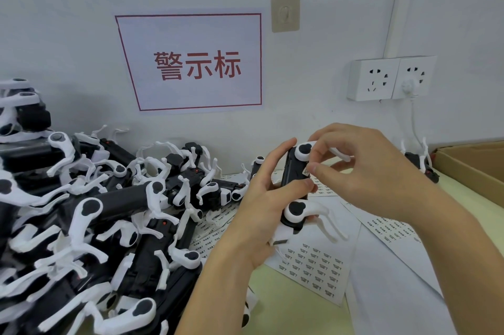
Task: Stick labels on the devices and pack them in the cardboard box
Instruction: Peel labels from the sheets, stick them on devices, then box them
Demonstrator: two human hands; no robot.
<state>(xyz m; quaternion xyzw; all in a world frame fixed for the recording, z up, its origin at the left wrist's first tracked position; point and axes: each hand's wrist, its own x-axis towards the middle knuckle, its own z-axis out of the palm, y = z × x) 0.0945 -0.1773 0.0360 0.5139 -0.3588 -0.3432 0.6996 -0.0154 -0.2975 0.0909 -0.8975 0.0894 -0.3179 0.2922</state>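
- Pale green tabletop (275,296) below a white wall.
- Black-and-white device (296,184) held above label sheets (316,266): left hand (261,206) grips it.
- Right hand (362,171) seemingly pinches a small label (306,171) against it.
- Device pile (95,211) left; cardboard box (474,168) right.

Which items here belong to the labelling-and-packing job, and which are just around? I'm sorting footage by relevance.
Job: device gripped by left hand; label pinched by right hand; label sheets; device pile; cardboard box.

Around: wall sign; sockets; wall hook.
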